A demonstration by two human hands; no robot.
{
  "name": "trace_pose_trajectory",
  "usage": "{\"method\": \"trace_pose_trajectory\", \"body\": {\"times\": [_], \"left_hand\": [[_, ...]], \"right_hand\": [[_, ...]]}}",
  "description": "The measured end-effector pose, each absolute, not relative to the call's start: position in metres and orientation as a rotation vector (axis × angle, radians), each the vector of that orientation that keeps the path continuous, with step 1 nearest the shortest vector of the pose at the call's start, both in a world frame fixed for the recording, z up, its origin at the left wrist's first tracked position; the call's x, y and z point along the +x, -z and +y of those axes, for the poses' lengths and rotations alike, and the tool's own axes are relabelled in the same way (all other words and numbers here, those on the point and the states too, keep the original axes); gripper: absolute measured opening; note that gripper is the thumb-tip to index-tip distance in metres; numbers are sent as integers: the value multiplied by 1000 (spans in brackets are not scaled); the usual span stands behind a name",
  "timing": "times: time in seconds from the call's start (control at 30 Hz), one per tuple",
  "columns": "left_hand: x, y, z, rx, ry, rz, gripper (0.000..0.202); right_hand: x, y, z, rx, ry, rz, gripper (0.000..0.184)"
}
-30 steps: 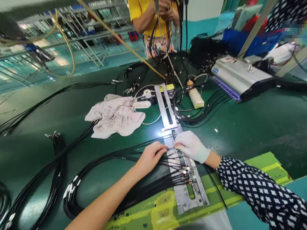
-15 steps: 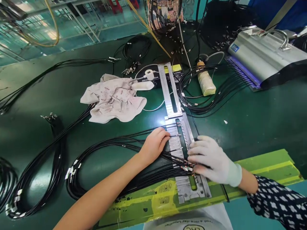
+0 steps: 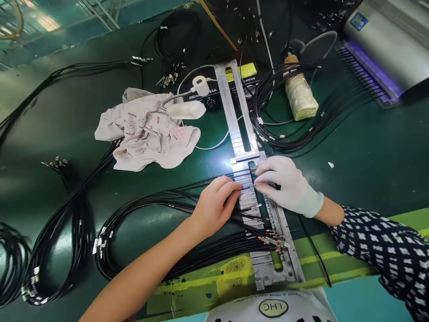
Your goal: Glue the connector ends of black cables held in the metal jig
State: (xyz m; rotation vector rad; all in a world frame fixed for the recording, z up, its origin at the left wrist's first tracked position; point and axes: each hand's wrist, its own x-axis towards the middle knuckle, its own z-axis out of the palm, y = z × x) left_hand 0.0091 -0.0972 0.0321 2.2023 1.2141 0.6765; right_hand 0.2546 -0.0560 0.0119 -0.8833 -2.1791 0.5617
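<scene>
Thin black cables [image 3: 208,259], light and springy, lie across a slotted metal jig [image 3: 266,268] near the front edge of the bench [image 3: 368,179]. The bare left hand [image 3: 216,208] presses them flat, fingers together. The gloved right hand [image 3: 281,183] curls over the metal-tipped ends [image 3: 255,169], the safest hold, though any pinch is unclear. Open bench lies rightward.

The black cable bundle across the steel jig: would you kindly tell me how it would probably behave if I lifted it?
The black cable bundle would probably feel floppy, since its thin strands curve in loose loops. It looks light, and the strands may slide apart, as they seem unbound beside the metal jig. The small metal tips might snag.
</scene>
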Motion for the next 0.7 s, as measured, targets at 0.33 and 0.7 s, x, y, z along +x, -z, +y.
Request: {"method": "trace_pose_trajectory", "body": {"times": [0.33,0.7], "left_hand": [[30,-31,-95,1936,-744,1196,8],[-11,-16,-93,2105,-672,1301,18]], "right_hand": [[249,-14,-65,-948,-731,-2143,12],[260,1,-43,-1105,-479,-2122,15]]}}
